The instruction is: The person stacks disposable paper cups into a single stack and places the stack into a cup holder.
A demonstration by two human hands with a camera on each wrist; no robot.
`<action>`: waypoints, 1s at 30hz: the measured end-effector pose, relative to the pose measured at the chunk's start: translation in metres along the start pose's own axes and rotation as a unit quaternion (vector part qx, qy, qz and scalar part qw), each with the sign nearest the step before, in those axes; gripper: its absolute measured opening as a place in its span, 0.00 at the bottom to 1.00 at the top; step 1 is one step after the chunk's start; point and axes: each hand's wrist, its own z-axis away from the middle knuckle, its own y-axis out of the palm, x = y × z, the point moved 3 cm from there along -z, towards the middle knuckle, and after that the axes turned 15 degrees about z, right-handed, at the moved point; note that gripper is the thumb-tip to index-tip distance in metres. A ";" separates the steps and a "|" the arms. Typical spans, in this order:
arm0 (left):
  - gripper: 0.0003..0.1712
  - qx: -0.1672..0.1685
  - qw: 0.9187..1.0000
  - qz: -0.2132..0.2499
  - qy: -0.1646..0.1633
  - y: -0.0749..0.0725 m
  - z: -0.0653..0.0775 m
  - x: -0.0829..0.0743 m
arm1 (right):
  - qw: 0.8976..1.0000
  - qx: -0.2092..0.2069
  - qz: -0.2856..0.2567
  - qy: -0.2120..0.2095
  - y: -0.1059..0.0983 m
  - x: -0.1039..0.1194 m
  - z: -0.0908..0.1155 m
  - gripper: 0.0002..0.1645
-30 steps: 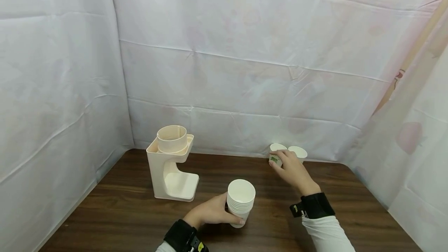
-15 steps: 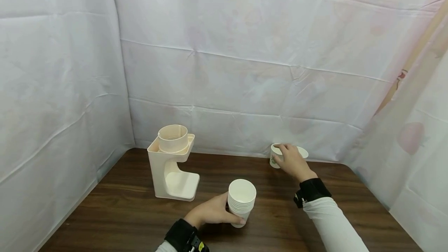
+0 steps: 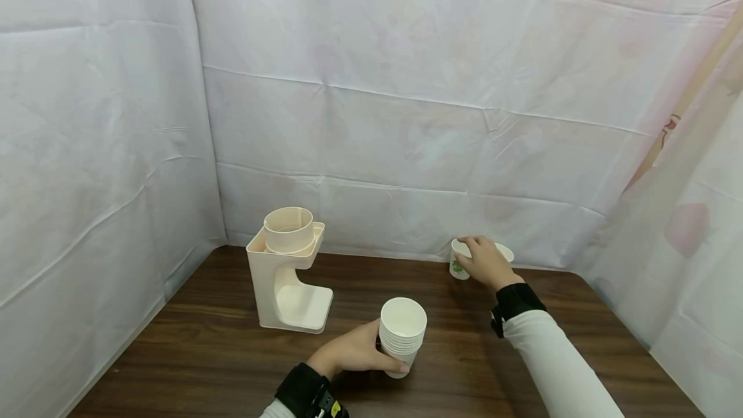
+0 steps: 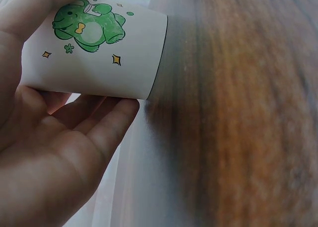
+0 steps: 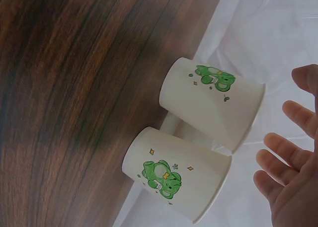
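Note:
At the front of the table my left hand [image 3: 354,351] grips a nested stack of white paper cups [image 3: 402,328], its mouth facing up. The left wrist view shows a green cartoon animal printed on the outer cup [image 4: 99,70], with fingers and thumb around the wall. At the back, my right hand [image 3: 487,264] hovers over two single paper cups, fingers spread. Seen from the right wrist, one cup [image 5: 176,172] stands beside another cup [image 5: 213,108], both upright with the same green print. The fingers [image 5: 278,165] are apart from their rims and hold nothing.
A cream plastic stand [image 3: 266,289] with a round open holder [image 3: 288,240] on top and a flat base stands at the left of the dark wooden table [image 3: 197,353]. White cloth [image 3: 371,134] hangs close behind the table's back edge and at both sides.
My right hand has shifted slightly and lifted over the two back cups, now covering more of the right one. The left hand keeps its grip on the stack in the same place.

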 end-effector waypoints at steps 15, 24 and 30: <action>0.41 0.002 1.000 0.009 0.000 0.001 0.001 -0.001 | 0.996 0.062 0.039 0.043 0.007 -0.001 -0.016 0.28; 0.41 0.003 1.000 0.006 0.001 0.000 0.002 0.000 | 0.995 0.081 0.043 0.049 0.007 -0.001 -0.017 0.28; 0.41 0.001 1.000 0.007 0.002 0.000 0.002 0.000 | 0.995 0.083 0.040 0.047 0.010 -0.004 -0.019 0.28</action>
